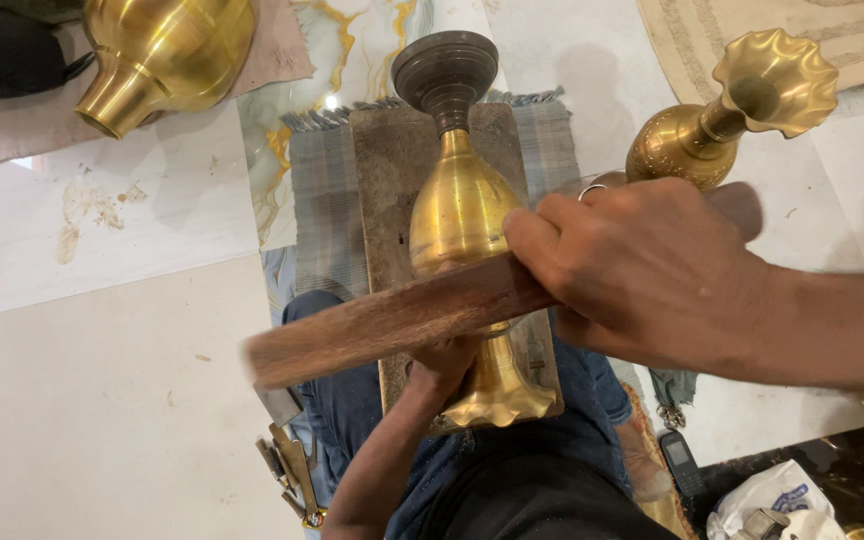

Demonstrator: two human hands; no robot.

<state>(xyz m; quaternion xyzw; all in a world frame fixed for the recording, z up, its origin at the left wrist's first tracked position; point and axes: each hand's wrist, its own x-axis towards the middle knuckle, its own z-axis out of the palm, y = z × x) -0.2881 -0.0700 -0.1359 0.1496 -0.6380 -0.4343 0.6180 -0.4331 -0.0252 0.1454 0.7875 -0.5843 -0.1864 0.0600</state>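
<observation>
Brass vase [460,215] lies on its side along a worn board [384,170] across your lap, its dark round end pointing away from you and its fluted mouth toward your body. Your right hand [642,270] is wrapped shut around one end of a flat wooden stick [392,322]; the stick reaches out to the left across the vase's lower body, and its far end is blurred. Your left hand [444,362] comes up from below and sits at the narrow neck of the vase, just under the stick; the stick hides the fingers, so you cannot tell whether they are closed around the neck or only pressed against it.

The board rests on a grey fringed cloth [320,190] spread on the pale tile floor [112,400]. A second brass vase with a wavy rim [732,115] lies near, just beyond your right hand. A large round brass pot [167,55] lies tipped over at the upper left, well apart. Some small metal tools [290,465] lie on the floor beside your left leg, and a small dark phone [682,462] sits by your right leg.
</observation>
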